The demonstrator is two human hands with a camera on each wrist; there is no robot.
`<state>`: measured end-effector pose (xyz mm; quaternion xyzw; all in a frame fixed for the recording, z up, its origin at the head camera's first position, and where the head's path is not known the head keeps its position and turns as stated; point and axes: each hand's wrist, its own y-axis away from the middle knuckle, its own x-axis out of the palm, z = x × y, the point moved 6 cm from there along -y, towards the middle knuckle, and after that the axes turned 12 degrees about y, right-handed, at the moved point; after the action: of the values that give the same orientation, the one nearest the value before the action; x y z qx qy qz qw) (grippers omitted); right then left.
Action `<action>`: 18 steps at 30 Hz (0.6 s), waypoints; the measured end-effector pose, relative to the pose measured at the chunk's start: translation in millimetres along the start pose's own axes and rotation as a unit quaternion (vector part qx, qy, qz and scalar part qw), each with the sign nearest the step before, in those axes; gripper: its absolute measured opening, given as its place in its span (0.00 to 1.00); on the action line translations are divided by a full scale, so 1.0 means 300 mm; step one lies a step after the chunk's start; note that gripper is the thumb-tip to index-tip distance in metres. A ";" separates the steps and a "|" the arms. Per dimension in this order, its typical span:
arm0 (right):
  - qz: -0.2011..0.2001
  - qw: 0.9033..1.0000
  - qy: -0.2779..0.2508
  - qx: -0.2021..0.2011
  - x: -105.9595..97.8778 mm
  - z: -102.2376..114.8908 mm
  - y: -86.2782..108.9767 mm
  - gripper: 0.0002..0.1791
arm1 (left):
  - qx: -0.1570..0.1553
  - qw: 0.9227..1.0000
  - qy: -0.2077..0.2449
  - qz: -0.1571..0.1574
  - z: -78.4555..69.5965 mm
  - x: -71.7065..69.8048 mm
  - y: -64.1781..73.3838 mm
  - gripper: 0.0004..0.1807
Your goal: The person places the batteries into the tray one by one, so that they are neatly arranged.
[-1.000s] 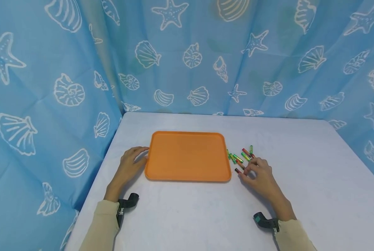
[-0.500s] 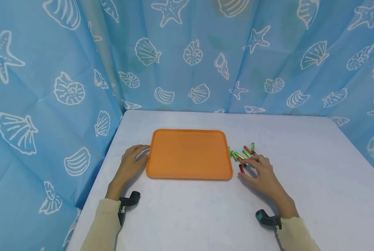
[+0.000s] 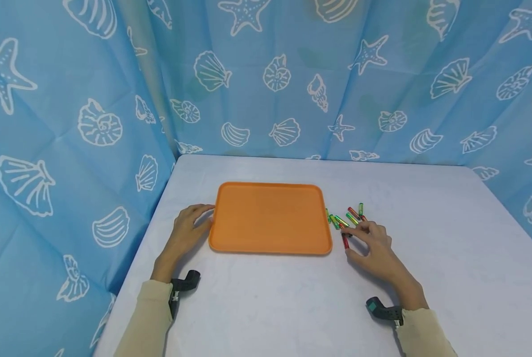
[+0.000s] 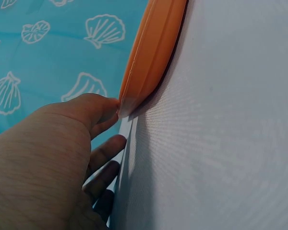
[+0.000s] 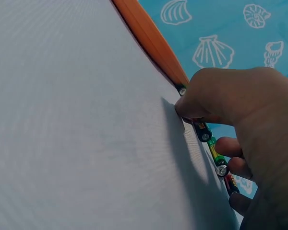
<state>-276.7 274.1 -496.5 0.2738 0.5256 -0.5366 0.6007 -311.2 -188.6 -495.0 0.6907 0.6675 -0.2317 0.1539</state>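
Pinching a slim red cylindrical battery [image 3: 345, 241], right hand [image 3: 373, 248] beside smooth orange tray [image 3: 270, 218].

tray [image 3: 270, 218] bare inside, batteries [image 3: 348, 218] crowd right

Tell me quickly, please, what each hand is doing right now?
Left hand: open, fingers resting against the orange tray edge.
Right hand: pinching a red battery on the table.

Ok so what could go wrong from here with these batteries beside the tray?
The batteries lie loose and round on the smooth table, so the right hand may nudge some rolling away. Its grip on the red battery looks like fingertips only, so it might slip. The left hand merely touches the tray edge, which could slide.
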 end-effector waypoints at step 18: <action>-0.006 0.999 -0.025 0.030 -0.015 0.005 -0.003 0.24 | 0.009 1.000 -0.002 0.005 -0.001 0.001 -0.001 0.25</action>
<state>-276.5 274.0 -491.7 0.2750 0.4959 -0.5621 0.6021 -311.6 -188.3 -494.9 0.6949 0.6616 -0.2384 0.1502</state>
